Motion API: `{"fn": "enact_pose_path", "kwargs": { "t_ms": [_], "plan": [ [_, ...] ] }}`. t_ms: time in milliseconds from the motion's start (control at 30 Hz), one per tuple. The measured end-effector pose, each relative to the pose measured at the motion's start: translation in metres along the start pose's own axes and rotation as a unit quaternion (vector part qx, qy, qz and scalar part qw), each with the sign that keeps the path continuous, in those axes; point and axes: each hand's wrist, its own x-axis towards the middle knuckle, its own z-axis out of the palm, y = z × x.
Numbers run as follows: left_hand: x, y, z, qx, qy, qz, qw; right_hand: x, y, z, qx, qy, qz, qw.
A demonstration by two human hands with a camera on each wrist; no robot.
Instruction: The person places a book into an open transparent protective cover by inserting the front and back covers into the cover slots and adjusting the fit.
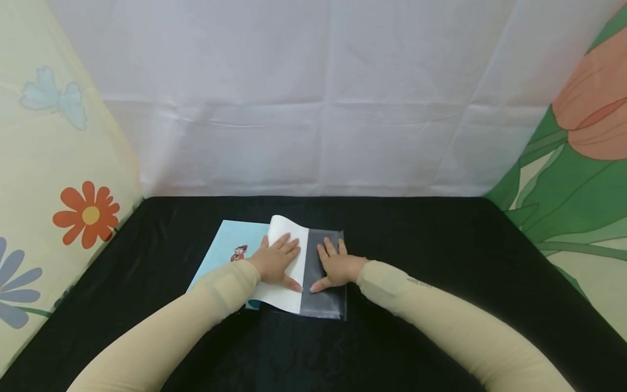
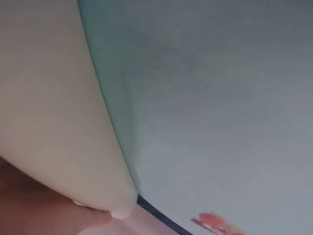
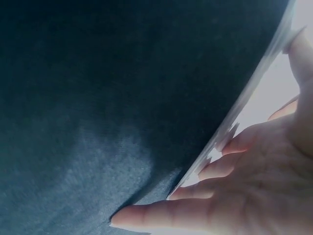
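Observation:
A light blue booklet (image 1: 245,234) with a small cartoon figure (image 1: 238,252) on it lies on the black-covered table. Its white inner side (image 1: 284,295) is bowed up along the left and lies over the blue part. Spread on that white surface is my left hand (image 1: 276,262), fingers straight. A clear plastic sheet (image 1: 323,307) extends from the white part to the right, the black cloth showing through it. My right hand (image 1: 339,269) rests on this plastic with fingers spread. In the right wrist view, the shiny plastic edge (image 3: 234,110) runs beside the fingers (image 3: 171,215).
Black cloth (image 1: 431,234) covers the table around the booklet. A white sheet (image 1: 313,109) hangs behind the table's far edge. Patterned cloths stand at both sides, with a red flower (image 1: 90,214) on the left and a large pink flower (image 1: 595,103) on the right.

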Motion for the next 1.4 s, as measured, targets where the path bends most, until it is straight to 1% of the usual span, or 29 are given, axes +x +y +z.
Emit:
{"fn": "enact_pose_path", "kwargs": {
  "t_ms": [333, 533, 867, 967, 1167, 1300, 1400],
  "plan": [
    [-0.0001, 0.0021, 0.0001, 0.003, -0.003, 0.002, 1.0000, -0.0012, -0.0018, -0.0007, -0.002, 0.003, 0.003, 1.000],
    [0.0029, 0.0019, 0.0026, 0.009, -0.002, 0.004, 0.9999, -0.0003, -0.0020, 0.0001, -0.004, -0.002, 0.010, 1.000],
    [0.0024, 0.0012, 0.0025, -0.004, 0.007, 0.007, 0.9999, -0.0007, -0.0018, -0.0005, 0.000, 0.000, 0.008, 1.000],
    [0.0018, 0.0018, 0.0012, -0.007, 0.015, 0.000, 0.9999, -0.0014, -0.0016, -0.0010, 0.001, -0.001, 0.013, 1.000],
    [0.0005, 0.0035, 0.0023, -0.001, 0.017, -0.026, 0.9995, -0.0017, -0.0023, 0.0006, 0.004, -0.002, 0.013, 1.000],
    [0.0005, 0.0028, 0.0044, 0.000, 0.021, -0.027, 0.9994, -0.0015, -0.0025, 0.0016, 0.004, 0.001, 0.012, 1.000],
    [0.0010, 0.0029, 0.0026, -0.001, 0.019, -0.026, 0.9995, -0.0016, -0.0018, 0.0009, 0.006, 0.002, 0.012, 1.000]
  ]
}}
